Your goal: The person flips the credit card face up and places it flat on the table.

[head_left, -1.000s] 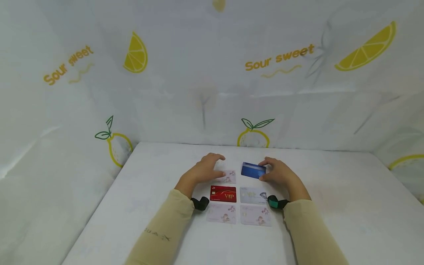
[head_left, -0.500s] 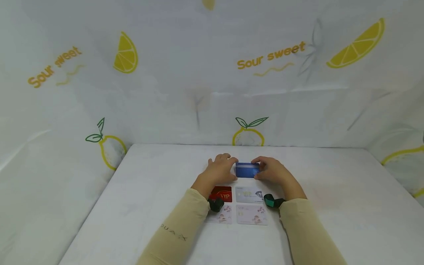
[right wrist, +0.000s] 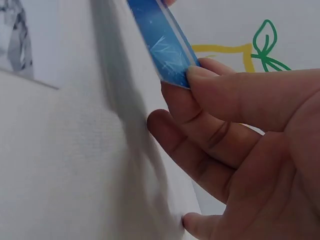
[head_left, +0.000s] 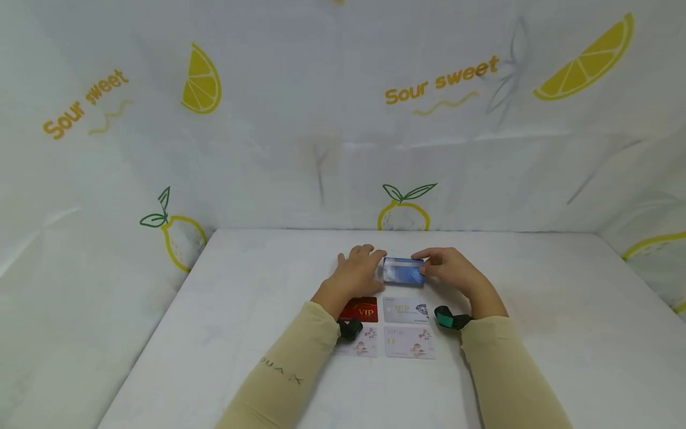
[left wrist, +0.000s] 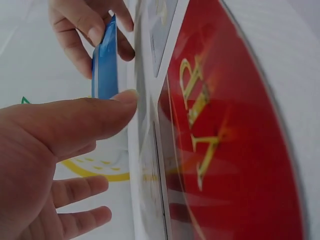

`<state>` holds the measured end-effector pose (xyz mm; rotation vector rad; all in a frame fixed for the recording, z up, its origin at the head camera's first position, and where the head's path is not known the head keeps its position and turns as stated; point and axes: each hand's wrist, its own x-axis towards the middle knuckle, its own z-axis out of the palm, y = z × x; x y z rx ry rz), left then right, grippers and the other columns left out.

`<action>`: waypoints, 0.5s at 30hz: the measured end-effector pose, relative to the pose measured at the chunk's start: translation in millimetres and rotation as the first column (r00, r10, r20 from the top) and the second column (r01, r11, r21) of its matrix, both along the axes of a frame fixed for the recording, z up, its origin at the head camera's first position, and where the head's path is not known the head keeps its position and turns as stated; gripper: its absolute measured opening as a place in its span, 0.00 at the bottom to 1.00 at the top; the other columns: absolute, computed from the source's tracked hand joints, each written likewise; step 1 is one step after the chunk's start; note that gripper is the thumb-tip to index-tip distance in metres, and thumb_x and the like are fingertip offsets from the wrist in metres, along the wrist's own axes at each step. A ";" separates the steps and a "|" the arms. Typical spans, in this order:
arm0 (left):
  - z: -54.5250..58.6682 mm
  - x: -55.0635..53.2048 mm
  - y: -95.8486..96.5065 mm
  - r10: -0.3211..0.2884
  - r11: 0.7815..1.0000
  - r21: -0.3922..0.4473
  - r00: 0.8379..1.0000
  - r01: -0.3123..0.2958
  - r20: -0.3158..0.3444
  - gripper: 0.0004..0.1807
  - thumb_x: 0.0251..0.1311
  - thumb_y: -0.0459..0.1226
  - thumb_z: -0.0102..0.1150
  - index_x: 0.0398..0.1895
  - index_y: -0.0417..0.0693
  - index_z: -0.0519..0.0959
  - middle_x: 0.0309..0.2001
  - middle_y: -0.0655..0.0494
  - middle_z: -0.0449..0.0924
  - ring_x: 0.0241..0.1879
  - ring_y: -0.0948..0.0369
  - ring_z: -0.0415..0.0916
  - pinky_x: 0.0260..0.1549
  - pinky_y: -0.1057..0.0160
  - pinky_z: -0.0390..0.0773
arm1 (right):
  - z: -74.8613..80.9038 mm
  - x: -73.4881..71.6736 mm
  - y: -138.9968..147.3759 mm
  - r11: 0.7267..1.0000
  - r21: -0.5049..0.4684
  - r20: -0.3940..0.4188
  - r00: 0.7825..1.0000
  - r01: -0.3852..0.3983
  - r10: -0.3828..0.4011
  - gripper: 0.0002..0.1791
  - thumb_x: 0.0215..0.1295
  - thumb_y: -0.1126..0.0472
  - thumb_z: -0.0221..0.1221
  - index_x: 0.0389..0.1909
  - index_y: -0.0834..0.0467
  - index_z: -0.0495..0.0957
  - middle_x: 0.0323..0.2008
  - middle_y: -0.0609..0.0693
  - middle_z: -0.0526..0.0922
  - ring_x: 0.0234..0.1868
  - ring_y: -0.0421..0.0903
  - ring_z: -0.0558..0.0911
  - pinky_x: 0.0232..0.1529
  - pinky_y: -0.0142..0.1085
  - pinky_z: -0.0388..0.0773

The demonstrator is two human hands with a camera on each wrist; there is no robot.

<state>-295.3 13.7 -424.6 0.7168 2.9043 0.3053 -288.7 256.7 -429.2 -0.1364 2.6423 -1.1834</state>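
Note:
A blue card with a pale stripe lies at the back of the card group in the head view. My right hand pinches its right end, the thumb on its printed face in the right wrist view. At the card's left edge is my left hand, thumb and index fingertips right by the corners, other fingers spread. Seen from the left wrist, that thumb overlaps the near end of the blue card. Just in front, a red VIP card is partly covered by the left wrist.
A silver VIP card with a diamond picture lies right of the red one. Nearer are two pale pink flowered cards, one in full view, the other partly behind the left strap. A lemon-printed white sheet backs the white table.
My left hand has moved right to the blue card's left edge, over where a pale card lay. The blue card has straightened and shifted slightly. My right thumb has moved onto its face.

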 end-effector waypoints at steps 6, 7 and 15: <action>4.2 -0.3 -0.4 -0.007 0.998 0.059 0.999 0.009 -0.036 0.36 0.57 0.52 0.67 0.68 0.60 0.67 0.72 0.53 0.61 0.73 0.51 0.54 0.66 0.35 0.57 | 2.2 -0.8 0.2 0.999 -0.051 -0.006 1.000 -0.013 0.013 0.20 0.67 0.58 0.58 0.60 0.52 0.78 0.51 0.57 0.81 0.55 0.54 0.74 0.55 0.49 0.71; 4.8 -0.5 -0.8 -0.006 0.998 0.066 0.999 0.009 -0.043 0.35 0.57 0.52 0.67 0.68 0.60 0.68 0.72 0.54 0.62 0.73 0.51 0.54 0.66 0.35 0.57 | 2.3 -1.1 0.4 0.998 -0.056 -0.012 1.000 -0.019 0.018 0.21 0.67 0.59 0.58 0.60 0.53 0.78 0.49 0.56 0.82 0.54 0.53 0.74 0.54 0.48 0.70; 4.9 -1.6 -5.2 0.021 0.994 0.111 0.997 -0.013 -0.078 0.33 0.55 0.53 0.68 0.64 0.58 0.72 0.69 0.56 0.64 0.72 0.52 0.55 0.67 0.35 0.55 | 5.9 -0.1 -5.6 0.998 -0.022 -0.037 0.998 -0.051 0.050 0.30 0.61 0.54 0.66 0.64 0.55 0.73 0.51 0.58 0.81 0.55 0.57 0.76 0.56 0.50 0.71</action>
